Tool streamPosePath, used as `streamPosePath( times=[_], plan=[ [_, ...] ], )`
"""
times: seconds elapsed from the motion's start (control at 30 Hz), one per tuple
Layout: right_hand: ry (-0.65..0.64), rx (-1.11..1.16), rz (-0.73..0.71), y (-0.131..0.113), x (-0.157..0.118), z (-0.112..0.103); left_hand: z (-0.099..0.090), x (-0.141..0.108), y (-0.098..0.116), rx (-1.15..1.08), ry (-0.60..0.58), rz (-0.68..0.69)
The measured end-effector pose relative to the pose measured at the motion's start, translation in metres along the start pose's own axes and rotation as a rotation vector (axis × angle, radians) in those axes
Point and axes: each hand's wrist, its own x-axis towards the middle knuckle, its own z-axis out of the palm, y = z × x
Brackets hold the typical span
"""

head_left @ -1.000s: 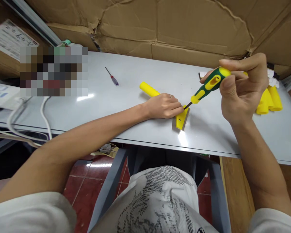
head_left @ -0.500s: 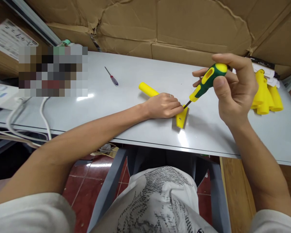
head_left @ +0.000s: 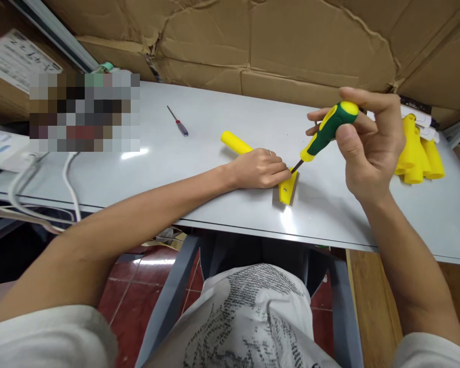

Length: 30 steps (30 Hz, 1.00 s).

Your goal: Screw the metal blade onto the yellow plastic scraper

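Two hands work at the scraper (head_left: 287,188), which lies near the table's (head_left: 199,168) front edge. No writing is readable; the label far left of the scraper is blurred. Left hand (head_left: 259,168) presses flat on its yellow handle, fingers together. Right hand (head_left: 362,140) stays clamped on the screwdriver (head_left: 324,135), tip at the scraper's head, handle slightly lower than half a second ago. Left of the scraper the tabletop is open up to a small screwdriver (head_left: 178,122); right, yellow handles (head_left: 417,153) stand well apart.

Left hand (head_left: 262,168) pinning yellow scraper (head_left: 287,188) on grey table (head_left: 199,153), right hand (head_left: 368,143) gripping green-yellow screwdriver (head_left: 325,134), tip at scraper
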Motion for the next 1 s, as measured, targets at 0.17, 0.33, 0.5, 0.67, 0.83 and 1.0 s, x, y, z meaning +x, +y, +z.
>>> streamPosePath(
  times=[0.17, 0.33, 0.5, 0.67, 0.83, 1.0],
  plan=[
    [0.092, 0.026, -0.043, 0.0019, 0.0025, -0.0049, -0.0018, 0.0030, 0.0004, 0.015, 0.039, -0.004],
    [0.153, -0.019, -0.053, 0.0053, 0.0023, -0.0044, -0.0025, 0.0046, 0.0006, 0.019, 0.064, 0.000],
    [0.101, -0.009, -0.054, 0.0054, -0.0010, -0.0004, -0.0020, 0.0034, 0.0002, 0.005, 0.047, -0.004],
    [0.019, -0.052, -0.032, 0.0059, -0.0024, -0.0013, -0.0014, 0.0019, -0.0002, 0.000, 0.023, -0.010],
    [0.062, -0.067, -0.012, 0.0068, -0.0020, -0.0033, -0.0016, 0.0042, 0.0004, 0.015, 0.067, -0.015],
    [0.075, -0.052, -0.003, 0.0094, -0.0018, -0.0038, -0.0024, 0.0041, 0.0006, 0.016, 0.035, -0.018]
  ],
)
